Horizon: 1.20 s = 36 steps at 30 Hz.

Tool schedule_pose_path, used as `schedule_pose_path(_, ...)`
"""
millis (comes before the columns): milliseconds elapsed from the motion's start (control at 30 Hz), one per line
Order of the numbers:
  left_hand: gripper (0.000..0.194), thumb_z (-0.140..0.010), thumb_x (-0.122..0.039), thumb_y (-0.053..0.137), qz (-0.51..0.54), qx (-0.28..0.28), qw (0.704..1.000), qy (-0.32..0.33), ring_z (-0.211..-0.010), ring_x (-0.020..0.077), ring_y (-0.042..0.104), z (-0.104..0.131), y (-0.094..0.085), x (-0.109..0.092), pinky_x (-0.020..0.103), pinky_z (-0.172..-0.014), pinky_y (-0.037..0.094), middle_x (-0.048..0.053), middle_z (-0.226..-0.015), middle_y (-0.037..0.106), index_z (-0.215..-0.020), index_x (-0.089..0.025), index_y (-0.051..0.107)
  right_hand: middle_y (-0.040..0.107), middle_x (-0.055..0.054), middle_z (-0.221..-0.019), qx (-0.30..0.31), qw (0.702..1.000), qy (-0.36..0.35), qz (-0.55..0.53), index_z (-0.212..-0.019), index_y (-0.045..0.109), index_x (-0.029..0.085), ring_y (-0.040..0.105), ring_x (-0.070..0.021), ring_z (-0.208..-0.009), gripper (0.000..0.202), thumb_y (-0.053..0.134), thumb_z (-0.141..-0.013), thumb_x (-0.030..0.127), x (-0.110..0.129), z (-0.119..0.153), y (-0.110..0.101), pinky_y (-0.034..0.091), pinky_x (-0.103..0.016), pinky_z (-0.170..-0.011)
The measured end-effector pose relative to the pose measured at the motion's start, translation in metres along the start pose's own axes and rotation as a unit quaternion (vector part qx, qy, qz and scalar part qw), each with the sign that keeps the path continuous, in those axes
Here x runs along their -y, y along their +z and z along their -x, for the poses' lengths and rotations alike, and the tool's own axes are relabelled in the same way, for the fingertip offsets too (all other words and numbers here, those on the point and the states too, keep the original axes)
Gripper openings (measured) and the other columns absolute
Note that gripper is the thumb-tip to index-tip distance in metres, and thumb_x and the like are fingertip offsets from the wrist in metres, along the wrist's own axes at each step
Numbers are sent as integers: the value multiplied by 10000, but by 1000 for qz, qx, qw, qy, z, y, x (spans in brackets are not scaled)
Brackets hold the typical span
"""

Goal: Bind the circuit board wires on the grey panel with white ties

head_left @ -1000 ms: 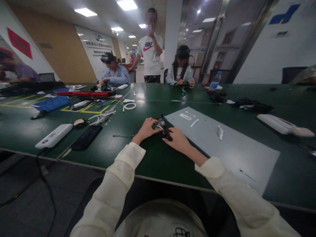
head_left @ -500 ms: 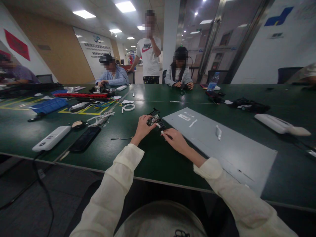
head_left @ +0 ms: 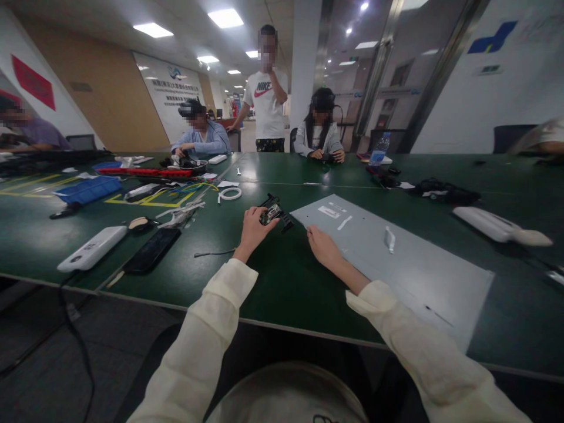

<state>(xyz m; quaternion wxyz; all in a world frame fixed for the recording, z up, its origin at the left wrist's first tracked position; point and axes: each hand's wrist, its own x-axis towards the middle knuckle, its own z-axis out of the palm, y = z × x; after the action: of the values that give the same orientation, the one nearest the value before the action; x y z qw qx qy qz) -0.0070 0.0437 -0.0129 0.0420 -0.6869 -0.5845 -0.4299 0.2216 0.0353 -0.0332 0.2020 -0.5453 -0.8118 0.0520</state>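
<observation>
My left hand (head_left: 253, 231) is closed around a small black frame with a circuit board (head_left: 273, 214) in it, just above the green table. The frame's dark arms stick out past my fingers. My right hand (head_left: 325, 249) is apart from it, by the left edge of a flat grey panel (head_left: 374, 241). Its fingers are curled together, and whatever may be between them is hidden. A thin dark cable (head_left: 214, 254) lies to the left of my left wrist.
Left of me lie a black phone (head_left: 154, 249), a white power bank (head_left: 93, 248), a blue tray (head_left: 88, 189) and a coiled white cable (head_left: 230, 194). A white strip (head_left: 390, 239) rests on the panel. Across the table two people sit and one person (head_left: 267, 103) stands.
My right hand has pulled away from the black frame, moving right to the panel's edge. The left hand keeps its hold on the frame, almost in the same spot.
</observation>
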Motion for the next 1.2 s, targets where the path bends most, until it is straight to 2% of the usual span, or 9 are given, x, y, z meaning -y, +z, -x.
schedule_pose_path(167,374,-759,-460,614,-5,-4,1000,9,-970,222,470,1,0,0,351,-847,409,65,-1002,538,-1021,-198,562,615,-78,-847,12,998,5,-62,-969,482,161,578,-171,-733,201,290,-941,213,4,2,-7,382,-262,-646)
schedule_pose_path(367,366,-754,-457,621,-15,-12,1000,10,-964,226,470,-2,-5,0,357,-847,409,65,-1004,541,-1013,-204,567,601,-52,-826,30,993,-19,-115,-936,474,178,571,-165,-727,181,299,-936,225,12,10,-13,389,-259,-649)
schedule_pose_path(567,358,-751,-450,622,-41,-15,999,0,-978,239,464,-5,-10,3,382,-868,390,71,-1008,534,-1015,-213,571,593,-31,-805,60,978,-77,-183,-960,486,183,568,-146,-712,172,324,-933,235,34,23,-14,400,-247,-664)
schedule_pose_path(900,411,-731,-507,619,-112,8,993,34,-1004,272,463,-5,-14,1,399,-895,371,85,-1007,528,-1013,-215,562,597,-39,-897,121,940,-199,-247,-998,499,186,551,-149,-817,184,332,-931,227,64,45,-19,410,-268,-757)
schedule_pose_path(1200,418,-711,-523,627,-158,50,986,24,-989,298,462,-1,-1,10,426,-860,363,104,-991,532,-980,-208,575,603,-61,-1033,176,901,-283,-277,-1094,521,188,547,-155,-943,247,351,-919,224,87,64,-20,400,-267,-852)
